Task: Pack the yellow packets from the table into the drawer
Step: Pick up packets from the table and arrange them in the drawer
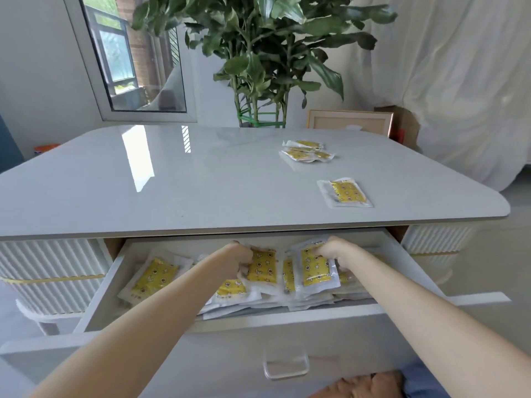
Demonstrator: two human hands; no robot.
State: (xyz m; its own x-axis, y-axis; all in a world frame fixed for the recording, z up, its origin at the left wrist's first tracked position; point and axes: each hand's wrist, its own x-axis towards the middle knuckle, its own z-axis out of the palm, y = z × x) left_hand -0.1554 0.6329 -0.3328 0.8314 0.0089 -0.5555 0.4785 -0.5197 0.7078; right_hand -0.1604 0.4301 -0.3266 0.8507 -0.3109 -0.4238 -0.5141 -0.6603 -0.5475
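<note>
Both of your hands are down in the open drawer (287, 337) right now. Your left hand (242, 258) is curled round the left edge of one yellow packet (262, 268). Your right hand (334, 251) pinches the top of a second packet (314, 267), which is tilted up on the heap of packets (230, 291) already lying in there. Neither hand is free, so by my reading you're settling these two into place. What's left sits up on the worktop (201, 182), all over to your right: a lone packet (347, 193) near the front right corner, lying flat with its long side running roughly across your view, and beyond it a small pile of packets (307, 152), well apart from the lone one. The lone packet lies above and just right of your right hand, so that's the nearer hand for it; the left would have to cross over. Let go, lift clear of the worktop's lip, then reach forward.
</note>
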